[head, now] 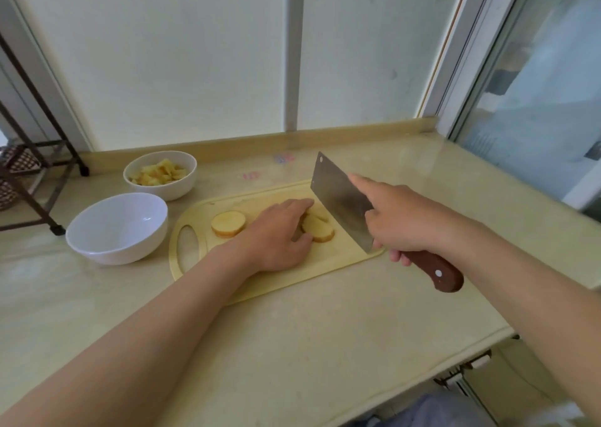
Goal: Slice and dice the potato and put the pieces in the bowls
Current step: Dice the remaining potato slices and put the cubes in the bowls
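- Forearms are reaching in from the near edge over a pale beige surface point(292, 345), both bare.
- Right hand point(400, 222) is wrapping around the brown wooden handle point(435, 272) of a cleaver point(341, 202), forefinger lying stretched along the flat of the blade. Blade is standing tilted, its lower corner reaching down to the right end of the cutting board point(286, 277); whether it is touching the board cannot be told.
- Left hand point(276, 235) is lying palm down on the board, fingers curling over a cut potato piece point(318, 228), thumb pressing its near side. More potato is showing just behind that piece, partly hidden by the fingers.
- Second thick round potato slice point(228, 224) is lying flat on the board, just left of the left hand and apart from it, beside the board's oval handle hole.
- Near bowl point(118, 228), white, is sitting on the surface left of the board, close to its handle end, showing nothing inside.
- Far bowl point(160, 174), also white, is sitting behind it, holding a heap of yellow diced potato point(159, 172).
- Dark metal rack point(32, 153) is standing at the far left; frosted window panels point(195, 52) are rising behind the surface.
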### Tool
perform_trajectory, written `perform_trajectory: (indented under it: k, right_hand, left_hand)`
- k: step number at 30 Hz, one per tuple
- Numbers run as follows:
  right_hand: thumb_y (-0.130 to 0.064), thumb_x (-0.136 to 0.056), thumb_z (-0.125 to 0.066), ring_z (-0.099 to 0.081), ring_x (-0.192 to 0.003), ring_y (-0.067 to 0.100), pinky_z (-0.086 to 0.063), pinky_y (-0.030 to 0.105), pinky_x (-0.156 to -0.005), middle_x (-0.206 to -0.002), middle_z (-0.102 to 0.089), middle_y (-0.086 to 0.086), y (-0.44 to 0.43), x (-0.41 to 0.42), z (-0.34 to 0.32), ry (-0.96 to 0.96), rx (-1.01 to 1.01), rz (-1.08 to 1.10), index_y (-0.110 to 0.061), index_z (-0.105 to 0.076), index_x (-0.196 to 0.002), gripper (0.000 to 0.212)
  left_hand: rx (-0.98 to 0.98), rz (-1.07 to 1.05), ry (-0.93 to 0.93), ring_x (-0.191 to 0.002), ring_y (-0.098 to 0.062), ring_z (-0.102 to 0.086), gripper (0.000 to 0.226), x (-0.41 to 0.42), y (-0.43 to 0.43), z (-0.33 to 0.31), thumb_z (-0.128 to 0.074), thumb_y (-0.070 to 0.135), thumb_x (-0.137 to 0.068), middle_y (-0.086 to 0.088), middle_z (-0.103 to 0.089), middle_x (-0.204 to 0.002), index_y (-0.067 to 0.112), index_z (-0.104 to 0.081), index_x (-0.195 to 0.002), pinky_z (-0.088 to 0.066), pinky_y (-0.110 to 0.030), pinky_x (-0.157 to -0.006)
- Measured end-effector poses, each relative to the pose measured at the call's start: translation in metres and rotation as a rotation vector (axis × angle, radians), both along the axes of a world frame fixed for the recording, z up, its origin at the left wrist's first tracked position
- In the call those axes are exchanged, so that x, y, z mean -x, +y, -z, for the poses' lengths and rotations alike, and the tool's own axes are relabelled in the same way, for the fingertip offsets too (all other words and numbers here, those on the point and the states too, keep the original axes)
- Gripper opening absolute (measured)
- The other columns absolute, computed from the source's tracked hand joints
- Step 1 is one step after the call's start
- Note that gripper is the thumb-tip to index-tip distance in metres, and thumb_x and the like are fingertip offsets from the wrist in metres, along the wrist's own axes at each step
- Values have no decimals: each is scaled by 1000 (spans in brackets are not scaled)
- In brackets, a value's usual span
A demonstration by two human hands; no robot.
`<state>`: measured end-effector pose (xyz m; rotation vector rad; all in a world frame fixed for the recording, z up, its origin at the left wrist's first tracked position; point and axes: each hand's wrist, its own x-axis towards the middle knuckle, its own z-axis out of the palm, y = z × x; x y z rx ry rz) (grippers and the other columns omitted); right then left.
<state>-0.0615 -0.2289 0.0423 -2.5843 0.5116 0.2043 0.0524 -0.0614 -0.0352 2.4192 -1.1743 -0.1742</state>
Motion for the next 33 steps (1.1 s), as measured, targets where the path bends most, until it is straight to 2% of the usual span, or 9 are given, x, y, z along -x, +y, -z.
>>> perform_trajectory:
  k: [2,6,11,16,18,20,22,27,33]
  right_hand:
    - [-9,-99,-36,-76,-66,33,-65,46,-56,-100,-66,13,10,1,-1,11,42,-13,-52,-6,-160,81]
    - [-7,-100,-35,-74,-66,28,-64,39,-54,-115,-55,8,25,2,-2,-7,53,0,-47,-3,-162,80]
    - [-8,-102,-36,-76,-71,29,-65,42,-56,-111,-59,8,32,2,-2,-26,18,25,-45,-6,-163,77]
    - [-5,-98,-35,-77,-68,34,-66,48,-60,-90,-71,16,23,4,0,-49,-29,109,-41,-15,-162,76]
    - [-6,-97,-35,-77,-67,35,-65,50,-60,-88,-72,18,21,7,0,-48,-36,138,-35,-22,-159,69]
    - [-7,-97,-34,-77,-67,37,-65,53,-60,-88,-71,20,21,11,1,-39,-36,150,-29,-30,-151,58]
    - [-6,-96,-33,-76,-66,38,-65,54,-60,-88,-71,20,23,11,2,-39,-38,147,-28,-34,-147,56]
    - [-6,-99,-34,-76,-67,33,-65,49,-59,-95,-67,17,28,6,4,-75,-60,116,-36,-20,-160,69]
    - [-7,-100,-35,-76,-66,31,-65,45,-58,-102,-67,11,35,-2,6,-80,-85,51,-46,-11,-163,78]
  left_hand:
    - [26,11,-1,-132,-20,-41,60,-2,1,1,-56,29,-92,-1,-43,-145,17,-35,-147,-32,-34,-113]
    - [47,36,-16,-125,-20,-46,55,-5,1,2,-60,30,-90,0,-50,-136,18,-44,-142,-36,-36,-109]
    - [4,28,-28,-121,-22,-45,58,-7,1,0,-61,36,-89,0,-50,-132,20,-43,-143,-37,-41,-107]
    - [-23,15,-41,-117,-19,-42,59,-4,2,-3,-59,43,-89,3,-49,-126,23,-43,-142,-34,-39,-106]
    - [-30,12,-23,-113,-20,-43,53,-3,1,-4,-60,46,-87,2,-49,-119,22,-50,-133,-37,-37,-103]
    - [-55,1,-25,-106,-21,-44,44,-2,0,-5,-60,49,-84,1,-48,-110,19,-57,-116,-40,-36,-97]
    - [-76,-5,-50,-102,-22,-44,42,1,-2,-6,-60,52,-83,0,-47,-105,18,-58,-108,-41,-35,-93]
    - [-89,-4,-106,-107,-19,-42,55,6,-3,-7,-58,56,-84,1,-48,-114,21,-50,-126,-39,-29,-90]
    - [-12,-1,-126,-105,-18,-45,58,5,5,-1,-59,58,-85,1,-50,-110,20,-55,-128,-41,-28,-88]
